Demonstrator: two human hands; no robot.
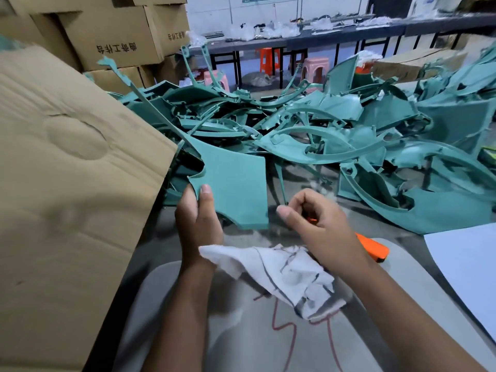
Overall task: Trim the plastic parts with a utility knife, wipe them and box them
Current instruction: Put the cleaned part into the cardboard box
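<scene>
Left hand (198,218): you gripped the green part (236,181) at its lower left edge, thumb on its face, holding it up above the desk (268,345).
Right hand (316,224): your fingers curled around the orange knife (371,247), just right of the part and not touching it.
Rag (281,272): it lay between your wrists, below the part.
Pile (349,130): more green parts lay heaped beyond your hands.
Box (67,170): it stood at your left.

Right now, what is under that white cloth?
The white cloth lies on a grey pad marked with red lines. What sits directly beneath its folds is hidden.
</scene>
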